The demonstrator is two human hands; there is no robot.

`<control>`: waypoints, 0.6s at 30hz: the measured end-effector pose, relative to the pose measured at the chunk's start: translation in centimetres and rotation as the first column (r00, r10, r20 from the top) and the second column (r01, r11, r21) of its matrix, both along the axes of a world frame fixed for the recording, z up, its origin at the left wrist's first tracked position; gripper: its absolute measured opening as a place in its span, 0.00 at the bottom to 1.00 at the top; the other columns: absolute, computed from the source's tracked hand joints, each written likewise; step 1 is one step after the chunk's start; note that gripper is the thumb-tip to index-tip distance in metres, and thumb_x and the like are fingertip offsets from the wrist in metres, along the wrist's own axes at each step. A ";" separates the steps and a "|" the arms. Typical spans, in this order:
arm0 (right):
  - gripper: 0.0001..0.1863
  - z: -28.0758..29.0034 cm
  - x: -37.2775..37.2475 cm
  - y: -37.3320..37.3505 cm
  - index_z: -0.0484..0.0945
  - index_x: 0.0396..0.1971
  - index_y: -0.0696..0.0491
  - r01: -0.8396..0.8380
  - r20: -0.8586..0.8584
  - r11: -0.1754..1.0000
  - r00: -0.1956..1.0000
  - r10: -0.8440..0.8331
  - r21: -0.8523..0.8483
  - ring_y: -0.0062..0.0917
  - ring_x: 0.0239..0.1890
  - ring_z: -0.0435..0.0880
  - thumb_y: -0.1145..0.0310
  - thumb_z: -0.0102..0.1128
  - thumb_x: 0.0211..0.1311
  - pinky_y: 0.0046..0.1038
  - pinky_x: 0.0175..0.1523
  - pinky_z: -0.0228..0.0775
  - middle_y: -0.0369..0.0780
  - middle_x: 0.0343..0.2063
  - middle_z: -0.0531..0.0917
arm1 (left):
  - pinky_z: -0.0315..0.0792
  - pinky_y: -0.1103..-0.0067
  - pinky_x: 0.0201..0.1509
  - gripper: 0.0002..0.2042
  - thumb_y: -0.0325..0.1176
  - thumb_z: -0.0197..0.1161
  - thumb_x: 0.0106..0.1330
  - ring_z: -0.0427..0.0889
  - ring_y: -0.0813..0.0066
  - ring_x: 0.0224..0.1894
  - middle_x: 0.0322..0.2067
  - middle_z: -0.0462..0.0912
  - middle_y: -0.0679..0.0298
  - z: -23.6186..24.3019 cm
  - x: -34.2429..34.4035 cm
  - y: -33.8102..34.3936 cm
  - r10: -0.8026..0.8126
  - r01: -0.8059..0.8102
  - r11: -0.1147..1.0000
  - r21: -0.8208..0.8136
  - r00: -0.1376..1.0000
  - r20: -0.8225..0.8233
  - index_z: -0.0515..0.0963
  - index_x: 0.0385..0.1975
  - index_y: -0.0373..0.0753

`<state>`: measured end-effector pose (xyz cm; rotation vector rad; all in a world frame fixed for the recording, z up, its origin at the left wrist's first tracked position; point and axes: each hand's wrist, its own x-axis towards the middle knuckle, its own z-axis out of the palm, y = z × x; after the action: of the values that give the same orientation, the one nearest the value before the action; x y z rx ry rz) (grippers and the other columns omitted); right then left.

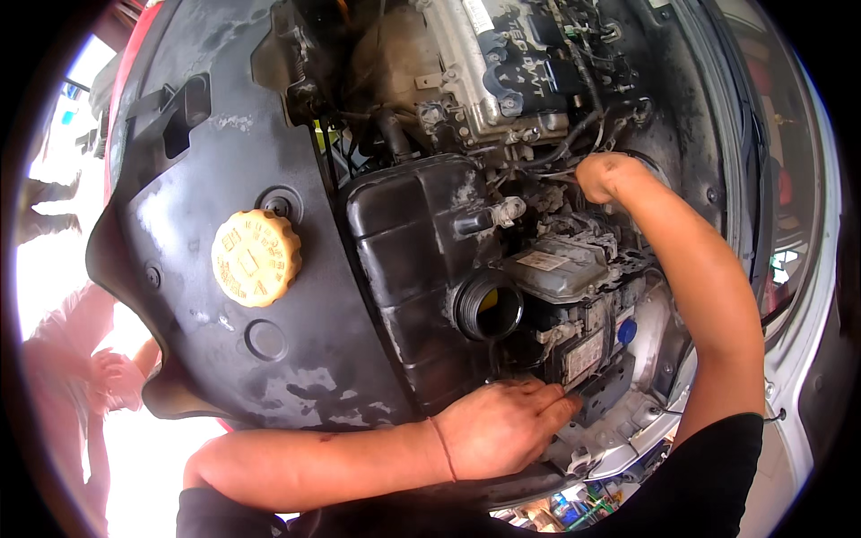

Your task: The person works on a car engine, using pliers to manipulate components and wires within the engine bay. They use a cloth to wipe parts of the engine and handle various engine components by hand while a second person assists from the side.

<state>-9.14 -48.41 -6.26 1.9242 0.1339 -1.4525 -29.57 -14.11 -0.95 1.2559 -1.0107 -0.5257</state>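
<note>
My left hand (502, 429) rests at the near edge of the engine bay, between the black reservoir tank (413, 242) and the battery (583, 354). Its fingers are curled together, and their undersides are hidden. My right hand (610, 177) reaches deep beside the engine (502, 85), closed in a fist. A thin light-coloured rod or hose shows at its knuckles; whether the fist grips it I cannot tell. The tank's threaded filler neck (490, 306) stands uncapped. A yellow ridged cap (256, 258) lies on the black plastic cover (197, 332) at left.
A grey box with a label (556, 267) sits between the tank and my right forearm. Hoses and wiring crowd around the engine. A blue round cap (627, 331) is beside the battery. Along the right runs the car's body edge (789, 359). Another person (85, 359) stands at far left.
</note>
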 end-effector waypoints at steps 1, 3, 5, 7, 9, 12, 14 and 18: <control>0.13 -0.5 0.0 0.3 0.84 0.29 0.63 0.014 -0.001 1.000 1.000 -0.014 0.015 0.35 0.32 0.87 0.78 0.61 0.38 0.37 0.36 0.79 0.51 0.31 0.85 | 0.79 0.67 0.42 0.23 0.24 0.63 0.56 0.81 0.56 0.38 0.35 0.77 0.55 0.1 0.0 0.1 -0.011 0.011 1.000 0.007 1.000 -0.019 0.74 0.55 0.29; 0.14 -0.3 0.1 0.1 0.85 0.30 0.63 0.019 0.014 1.000 1.000 -0.019 0.003 0.34 0.35 0.89 0.78 0.61 0.39 0.37 0.37 0.79 0.50 0.32 0.86 | 0.79 0.67 0.41 0.23 0.23 0.62 0.57 0.81 0.56 0.38 0.34 0.76 0.56 0.0 0.0 0.1 0.006 -0.006 1.000 0.003 1.000 -0.019 0.74 0.55 0.29; 0.15 -0.5 0.1 0.4 0.86 0.33 0.61 0.001 0.047 1.000 0.999 -0.001 -0.002 0.35 0.38 0.90 0.77 0.63 0.40 0.38 0.40 0.80 0.50 0.34 0.87 | 0.79 0.67 0.41 0.23 0.23 0.62 0.57 0.81 0.56 0.37 0.34 0.76 0.56 0.0 -0.1 0.1 0.009 -0.009 1.000 0.009 1.000 -0.020 0.74 0.55 0.29; 0.16 -0.8 0.2 0.6 0.88 0.35 0.60 -0.038 0.100 0.999 0.994 0.038 -0.006 0.37 0.41 0.91 0.77 0.65 0.41 0.39 0.42 0.81 0.48 0.36 0.89 | 0.78 0.67 0.40 0.23 0.23 0.62 0.57 0.80 0.57 0.36 0.34 0.76 0.56 0.0 0.0 0.0 -0.004 0.005 1.000 0.017 1.000 -0.020 0.74 0.55 0.29; 0.16 -2.5 0.3 -0.3 0.89 0.37 0.58 -0.098 0.053 0.985 0.993 0.107 -0.140 0.41 0.44 0.90 0.75 0.66 0.44 0.42 0.44 0.81 0.47 0.38 0.89 | 0.78 0.67 0.40 0.22 0.23 0.62 0.58 0.80 0.57 0.36 0.34 0.76 0.56 0.3 0.0 -0.2 -0.007 0.007 1.000 0.003 1.000 -0.016 0.74 0.55 0.30; 0.16 -3.2 1.5 2.4 0.89 0.40 0.56 -0.124 -0.056 0.959 0.992 0.114 -0.254 0.46 0.45 0.90 0.72 0.65 0.49 0.47 0.45 0.81 0.47 0.43 0.89 | 0.78 0.67 0.40 0.21 0.24 0.62 0.58 0.80 0.57 0.36 0.33 0.75 0.56 0.0 0.0 -0.1 0.009 -0.009 1.000 0.008 1.000 -0.020 0.74 0.54 0.30; 0.17 -2.5 1.8 3.3 0.88 0.42 0.57 -0.106 -0.034 0.969 0.994 0.101 -0.225 0.44 0.47 0.89 0.72 0.64 0.50 0.44 0.47 0.81 0.47 0.44 0.89 | 0.78 0.68 0.40 0.21 0.24 0.62 0.58 0.80 0.57 0.36 0.33 0.76 0.56 -0.2 -0.1 0.0 0.013 -0.013 1.000 0.009 0.999 -0.030 0.74 0.54 0.30; 0.25 3.5 0.7 2.4 0.84 0.49 0.49 0.387 0.149 0.901 0.896 -0.417 0.197 0.37 0.50 0.85 0.66 0.64 0.45 0.38 0.49 0.77 0.44 0.44 0.87 | 0.78 0.68 0.40 0.21 0.24 0.62 0.58 0.80 0.57 0.36 0.34 0.76 0.56 -0.1 -0.1 -0.1 0.008 -0.008 1.000 0.004 0.999 -0.033 0.74 0.54 0.30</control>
<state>-8.41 -46.01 -2.74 2.3136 -0.2600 -1.5457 -29.67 -14.19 -1.02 1.2507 -0.9771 -0.5411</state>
